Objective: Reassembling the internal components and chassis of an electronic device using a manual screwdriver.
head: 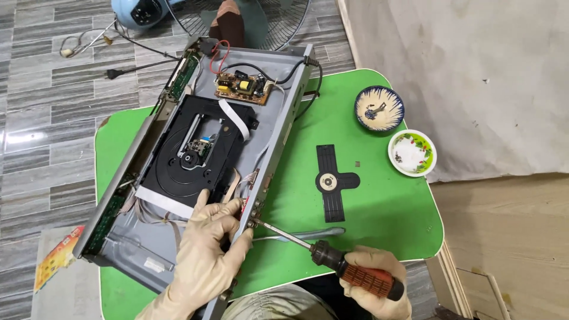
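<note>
An opened grey disc player chassis (278, 95) lies slanted across a green table (379, 201). Inside sit a black disc drive (184, 160) and a small brown circuit board (242, 86). My left hand (204, 252), in a pale glove, grips the chassis's near wall by its rear connectors. My right hand (373, 287), also gloved, holds a screwdriver (332, 261) with a red-brown and black handle. Its tip touches the chassis wall right beside my left fingers.
A black disc clamp plate (333, 181) lies on the table to the right. Two small bowls, blue-patterned (379, 108) and green-patterned (412, 153), hold small parts at the far right. A fan (261, 21) stands on the tiled floor behind. A grey metal tool (314, 233) lies under the screwdriver shaft.
</note>
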